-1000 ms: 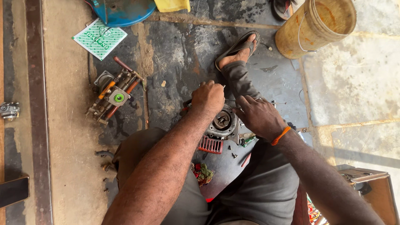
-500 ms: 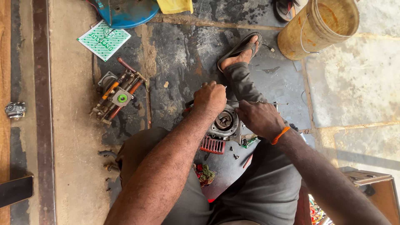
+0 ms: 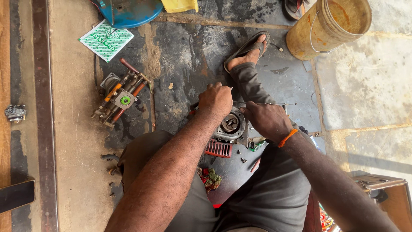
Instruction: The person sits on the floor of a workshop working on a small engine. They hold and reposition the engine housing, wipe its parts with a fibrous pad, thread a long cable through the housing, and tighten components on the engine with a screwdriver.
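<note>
The person sits on a dark, oil-stained concrete floor [image 3: 189, 56] with one leg stretched forward, the foot in a sandal [image 3: 248, 48]. A yellow plastic bucket [image 3: 330, 26] stands upright at the upper right, well apart from the hands. The edge of a blue metal housing [image 3: 128, 12] lies at the top, with a green-and-white printed card [image 3: 106, 40] just below it. A pump manifold with copper tubes and a green cap [image 3: 121, 98] lies on the floor to the left of the work area. Between the person's knees rests a small engine [image 3: 230, 125], its round grey metal body facing up and a red finned grille [image 3: 218, 148] attached at its near edge. The left hand [image 3: 215, 100] is clenched into a fist at the upper left edge of the engine, gripping a thin tool whose tip shows just above the knuckles; the tool type cannot be determined. The right hand [image 3: 268, 120], wearing an orange wristband [image 3: 287, 138], lies with fingers curled over the right side of the engine, bracing it. Small loose screws [image 3: 242, 160] lie just below the engine. A small grey metal part [image 3: 14, 113] sits at the far left edge, well apart.
</note>
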